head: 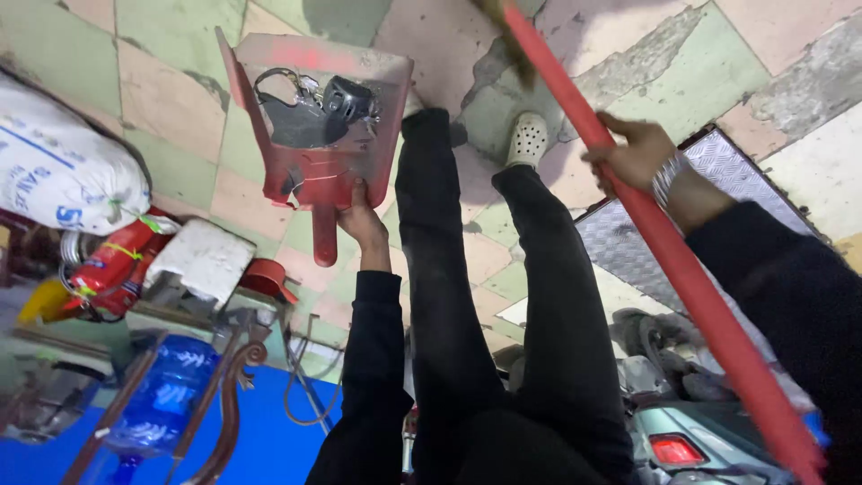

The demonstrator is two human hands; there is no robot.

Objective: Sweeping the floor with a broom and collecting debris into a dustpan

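Red metal dustpan (pixel 319 117): held off the tiled floor (pixel 162 54), roughly level, by the left hand (pixel 359 220), which is clenched about its short handle. Contents: dark scraps, a wire loop and a small dark part, lying toward the pan's back wall.

Red-handled broom (pixel 664 242): right of the dustpan, slanting; right hand (pixel 633 153) wrapped around the shaft. Bristle end just right of the pan, cut by the frame edge.

Progress, by judgement: debris already gathered in the pan; emptying it remains.

White sack (pixel 63 171): well left of the dustpan.
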